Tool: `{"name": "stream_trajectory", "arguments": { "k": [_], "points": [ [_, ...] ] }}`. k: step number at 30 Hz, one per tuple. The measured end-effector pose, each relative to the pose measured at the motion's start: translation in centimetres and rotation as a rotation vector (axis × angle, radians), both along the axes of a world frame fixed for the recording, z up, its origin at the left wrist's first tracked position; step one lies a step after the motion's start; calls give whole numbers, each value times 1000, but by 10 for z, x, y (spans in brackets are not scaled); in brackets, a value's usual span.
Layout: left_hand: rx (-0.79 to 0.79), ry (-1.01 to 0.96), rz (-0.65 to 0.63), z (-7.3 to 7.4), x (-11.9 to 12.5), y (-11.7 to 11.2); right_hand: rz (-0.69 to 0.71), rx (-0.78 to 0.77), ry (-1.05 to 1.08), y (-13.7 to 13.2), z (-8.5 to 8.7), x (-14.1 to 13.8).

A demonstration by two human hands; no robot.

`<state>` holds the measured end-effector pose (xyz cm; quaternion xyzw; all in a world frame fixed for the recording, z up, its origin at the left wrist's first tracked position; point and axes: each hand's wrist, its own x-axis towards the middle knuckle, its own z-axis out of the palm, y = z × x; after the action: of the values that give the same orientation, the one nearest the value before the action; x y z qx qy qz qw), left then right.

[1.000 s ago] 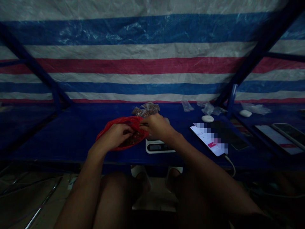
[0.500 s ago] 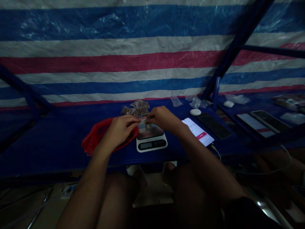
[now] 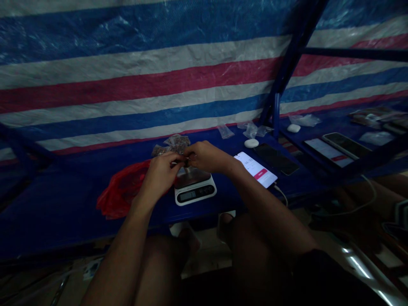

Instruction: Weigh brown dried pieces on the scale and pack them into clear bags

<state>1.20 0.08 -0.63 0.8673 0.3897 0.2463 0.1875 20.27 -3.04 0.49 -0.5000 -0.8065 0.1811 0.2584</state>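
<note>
A white kitchen scale (image 3: 196, 194) with a small lit display and a metal plate stands on the blue table. On its plate is a small light-coloured cup (image 3: 188, 171), partly hidden behind my fingers. Above the cup my left hand (image 3: 163, 171) and my right hand (image 3: 204, 156) meet, fingertips pinched together. Something small and dark shows between them, too dim to name. Left of the scale lies a red plastic bag (image 3: 119, 193), partly covered by my left wrist. Just behind my hands sit clear bags of brown bits (image 3: 176, 143).
A lit phone (image 3: 256, 169) with a cable, a dark phone (image 3: 276, 159) and a white oval case (image 3: 251, 143) lie to the right. Clear plastic bags (image 3: 225, 131) lie behind. A blue metal post (image 3: 276, 114) rises there; more phones (image 3: 346, 144) lie beyond it.
My left hand has moved in to meet my right hand over the cup; their fingertips were apart before. The view has turned, shifting the table items leftward.
</note>
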Motion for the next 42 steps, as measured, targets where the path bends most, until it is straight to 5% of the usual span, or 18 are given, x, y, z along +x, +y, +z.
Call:
{"name": "stream_trajectory", "arguments": {
  "k": [13, 42],
  "points": [
    [-86, -55, -19, 0, 7, -5, -63, 19, 253, 7, -10, 12],
    [-92, -73, 14, -1, -8, -1, -126, 15, 270, -2, -11, 14]
  ]
}}
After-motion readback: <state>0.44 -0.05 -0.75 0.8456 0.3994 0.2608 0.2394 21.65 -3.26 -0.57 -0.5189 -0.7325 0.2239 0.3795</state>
